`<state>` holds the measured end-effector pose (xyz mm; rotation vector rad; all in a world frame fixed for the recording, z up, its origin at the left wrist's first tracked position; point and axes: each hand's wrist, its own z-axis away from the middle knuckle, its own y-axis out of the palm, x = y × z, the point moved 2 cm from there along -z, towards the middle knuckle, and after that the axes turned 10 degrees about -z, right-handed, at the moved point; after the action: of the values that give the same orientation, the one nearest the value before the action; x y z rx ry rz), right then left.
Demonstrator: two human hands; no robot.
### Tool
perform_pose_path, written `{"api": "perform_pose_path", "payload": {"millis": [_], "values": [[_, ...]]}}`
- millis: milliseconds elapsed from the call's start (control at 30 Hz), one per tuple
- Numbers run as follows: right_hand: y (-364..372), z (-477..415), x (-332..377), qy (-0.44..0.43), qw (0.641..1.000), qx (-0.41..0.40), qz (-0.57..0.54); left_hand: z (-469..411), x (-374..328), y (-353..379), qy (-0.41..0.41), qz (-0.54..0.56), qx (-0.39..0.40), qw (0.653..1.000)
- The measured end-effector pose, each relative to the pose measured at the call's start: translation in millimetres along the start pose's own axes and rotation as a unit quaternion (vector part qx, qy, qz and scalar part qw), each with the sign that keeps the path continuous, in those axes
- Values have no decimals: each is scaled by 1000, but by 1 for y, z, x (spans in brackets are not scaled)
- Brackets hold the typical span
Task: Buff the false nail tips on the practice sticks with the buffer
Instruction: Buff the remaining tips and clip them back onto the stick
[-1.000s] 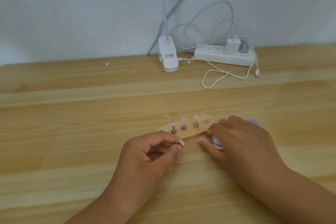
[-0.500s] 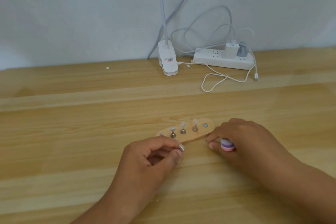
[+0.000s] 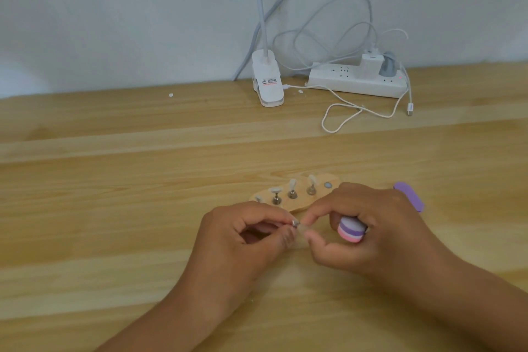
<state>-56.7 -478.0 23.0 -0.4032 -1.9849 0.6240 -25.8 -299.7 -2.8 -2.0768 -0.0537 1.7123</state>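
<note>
A small wooden holder (image 3: pixel 300 202) lies on the table with several metal practice sticks (image 3: pixel 292 194) standing in it, each topped by a pale nail tip. My left hand (image 3: pixel 245 240) pinches one loose metal stick (image 3: pixel 295 223) between thumb and forefinger just in front of the holder. My right hand (image 3: pixel 368 228) grips the purple, white and pink buffer (image 3: pixel 352 229) in its curled fingers, one end sticking out past the back of the hand. Its thumb and forefinger pinch the clear nail tip (image 3: pixel 303 228) at the end of that stick.
A white clip lamp base (image 3: pixel 267 83) stands at the back of the wooden table (image 3: pixel 114 208), its neck rising out of view. To its right sit a white power strip (image 3: pixel 357 80) with plugs and loose white cables (image 3: pixel 343 117).
My right hand has moved from the holder's right end toward my left hand and now pinches the nail tip on the held stick. The buffer has turned so its striped end faces me.
</note>
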Motion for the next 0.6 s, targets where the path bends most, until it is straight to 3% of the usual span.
{"api": "perform_pose_path", "payload": {"millis": [167,600], "values": [[1,1,1,-33,998,-43,42,0,1,-1,8,-4,12,1000],[12,3,-6,-95,994,-34,36,2,-3,-2,12,20,15,1000]]}}
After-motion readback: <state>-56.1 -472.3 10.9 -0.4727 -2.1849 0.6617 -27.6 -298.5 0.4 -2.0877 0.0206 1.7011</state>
